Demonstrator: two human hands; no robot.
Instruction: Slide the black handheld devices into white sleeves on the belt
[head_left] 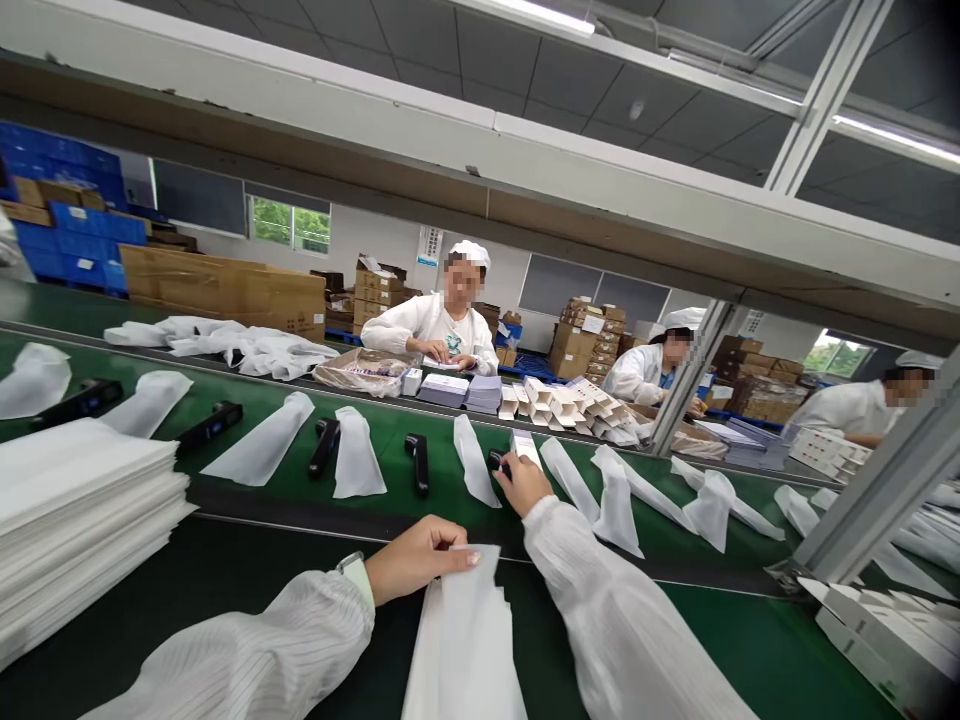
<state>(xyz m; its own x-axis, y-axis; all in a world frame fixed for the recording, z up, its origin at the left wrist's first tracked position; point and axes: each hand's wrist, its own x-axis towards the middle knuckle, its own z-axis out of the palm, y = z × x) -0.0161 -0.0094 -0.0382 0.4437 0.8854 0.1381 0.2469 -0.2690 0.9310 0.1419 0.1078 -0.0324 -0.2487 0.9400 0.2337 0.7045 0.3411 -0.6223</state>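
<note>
Head view: near centre, pinches with the closed thumb and fingers of the left hand (416,560) the top edge of a thin, white, translucent sleeve (480,640) lying over a stack of white sheets (421,660). With curled fingers of the right hand (527,486), touches, farther off to the right, a small, black, hard-looking device (496,461) on the green conveyor belt (442,470); cannot tell whether gripped. Expect a light, limp, easily creased sleeve, best taken by a top corner.

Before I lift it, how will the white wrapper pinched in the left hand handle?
Probably floppy: similar wrappers on the green belt bend and curl. Likely light, since the white wrapper looks thin. It may drag a neighbour along: it lies over more white layers.
</note>
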